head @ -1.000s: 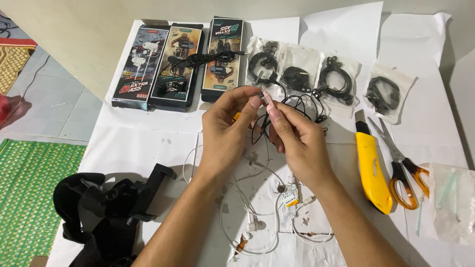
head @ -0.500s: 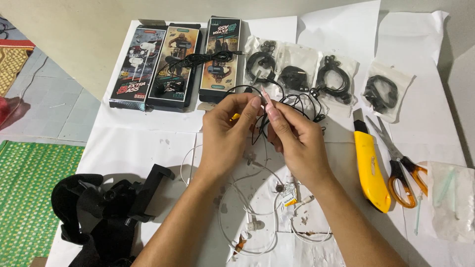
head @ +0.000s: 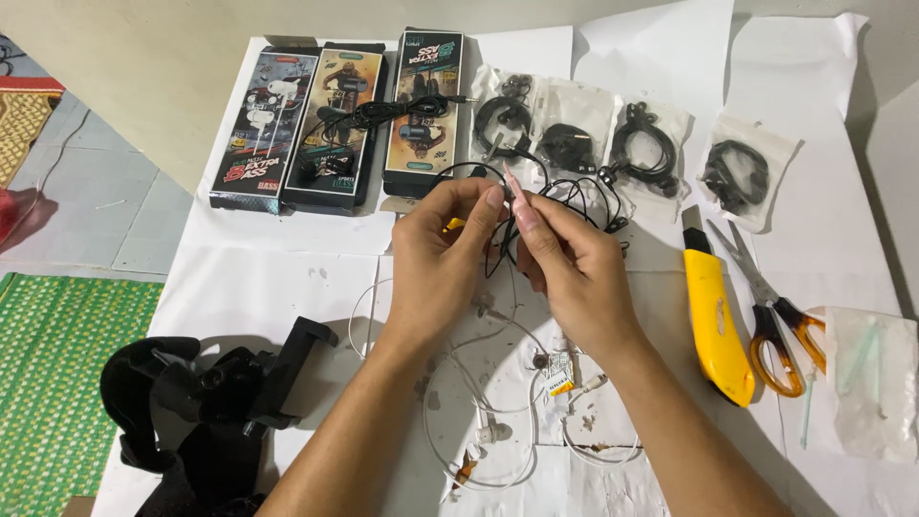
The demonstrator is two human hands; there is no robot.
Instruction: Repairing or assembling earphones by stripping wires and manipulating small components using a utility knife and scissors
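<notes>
I see the left hand (head: 440, 254) and right hand (head: 565, 263) pinching a thin black cable (head: 574, 196) together above the bench (head: 287, 287). Judged midway: white wire scraps (head: 479, 421) lie stripped below; the utility knife (head: 713, 321) and scissors (head: 771, 316) sit idle.

- White paper sheets (head: 287, 287) cover the counter from left to right.
- A pale tiled floor (head: 105, 206) shows at the far left.
- A green woven mat (head: 57, 383) lies on the floor at the near left.
- The light is even and soft.
</notes>
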